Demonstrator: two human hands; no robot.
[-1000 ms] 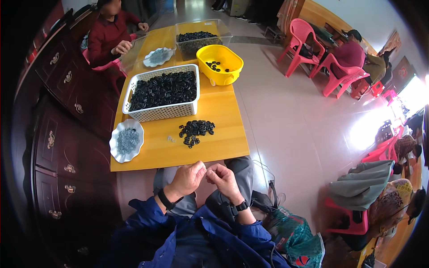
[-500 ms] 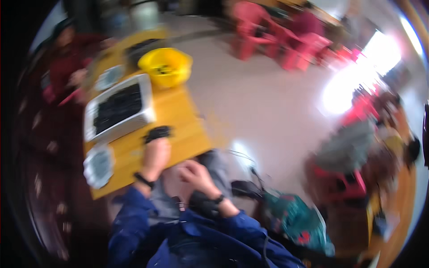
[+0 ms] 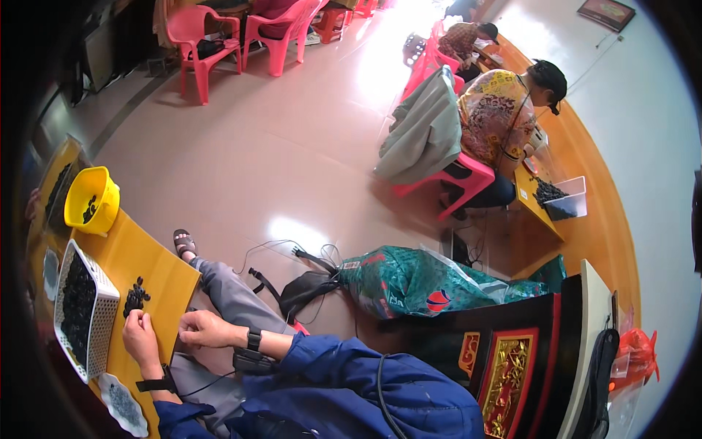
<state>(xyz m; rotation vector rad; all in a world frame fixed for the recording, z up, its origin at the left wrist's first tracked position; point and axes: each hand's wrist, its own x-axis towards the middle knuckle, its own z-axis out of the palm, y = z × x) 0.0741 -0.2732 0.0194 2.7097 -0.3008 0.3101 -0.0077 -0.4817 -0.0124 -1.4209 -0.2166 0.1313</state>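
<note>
A small pile of black pieces [image 3: 136,295], perhaps dried fungus, lies on the yellow wooden table [image 3: 157,252]. Just on the near side of this pile is my left hand [image 3: 142,338], its fingers curled together and thumb pressed in. My right hand [image 3: 208,329] hovers by the table edge above my lap, closed in a pinch. What either hand holds, if anything, is too small or hidden to make out. Left of the hands stands a white perforated basket [image 3: 104,322] full of similar black pieces. A white scalloped plate [image 3: 124,411] with dark bits sits nearer to me.
A yellow tub [image 3: 104,197] with some black pieces stands at the table's far end. Right of my legs, a green plastic sack [image 3: 398,282] and a black strapped bag [image 3: 307,289] lie on the floor. A person [image 3: 493,117] sits at another table at the right, near pink chairs [image 3: 201,44].
The view has swung to the right, so the table now appears farther left. My left hand has drawn back from over the black pile to its near side. My right hand stays closed.
</note>
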